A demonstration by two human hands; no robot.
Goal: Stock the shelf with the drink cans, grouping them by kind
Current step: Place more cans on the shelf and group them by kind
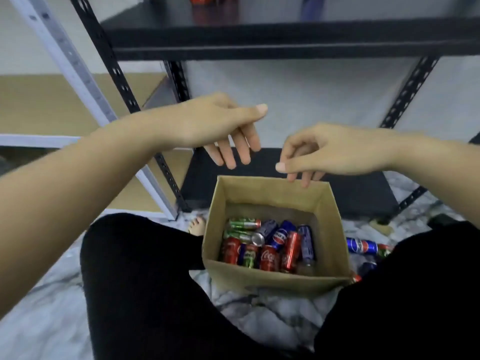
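A cardboard box [327, 203] stands on the floor between my knees. Inside lie several cans: red cola cans [268, 257], blue cola cans [281, 233] and green cans [244, 224]. My left hand [220, 128] hovers above the box's far left corner, fingers apart and hanging down, holding nothing. My right hand [319, 154] hangs over the far rim of the box, fingers loosely curled, empty. On the black shelf [259, 37] above, red cans [215, 6] stand at the top edge of the view, and something blue [310, 6] stands to their right.
A blue can [361, 246] and other loose cans lie on the marble floor right of the box. The black rack's lowest board [350, 193] sits just behind the box. A white rack post [78, 81] and brown cardboard stand to the left. My black-clad legs flank the box.
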